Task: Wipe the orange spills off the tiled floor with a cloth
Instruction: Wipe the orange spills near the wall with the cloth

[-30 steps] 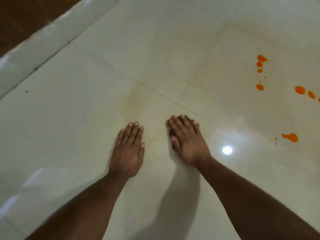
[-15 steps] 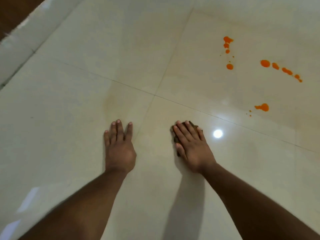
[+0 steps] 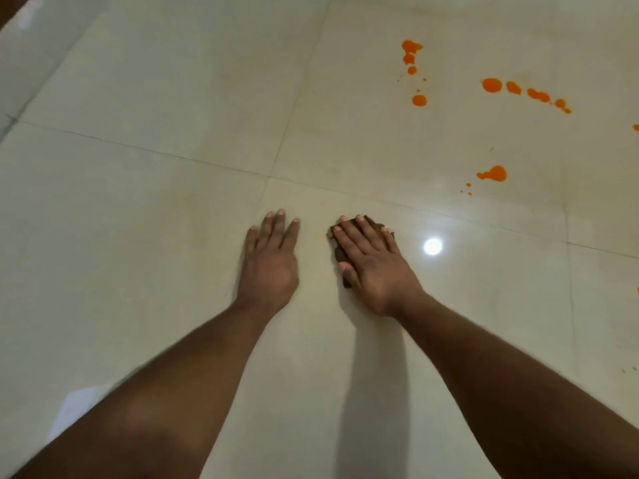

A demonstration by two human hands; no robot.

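Observation:
My right hand (image 3: 371, 262) lies flat, fingers straight, pressing a small dark brown cloth (image 3: 371, 222) onto the cream tiled floor (image 3: 155, 81); only the cloth's edges show past my fingers and thumb. My left hand (image 3: 271, 259) rests flat on the bare tile just to its left, holding nothing. Orange spills lie on the tile beyond and to the right: a blot with small specks (image 3: 492, 174) nearest the cloth, a column of drops (image 3: 411, 58) further off, and a trail of drops (image 3: 525, 91) at the far right.
A pale skirting edge (image 3: 20, 39) runs along the far left corner. Grout lines cross just ahead of my hands. A bright lamp reflection (image 3: 433, 246) shines right of the cloth. More orange specks (image 3: 635, 127) sit at the right edge.
The view has shifted, so the spills now sit further left and lower in frame with more of the drop trail showing. Both hands stay flat on the floor, the right one on the cloth.

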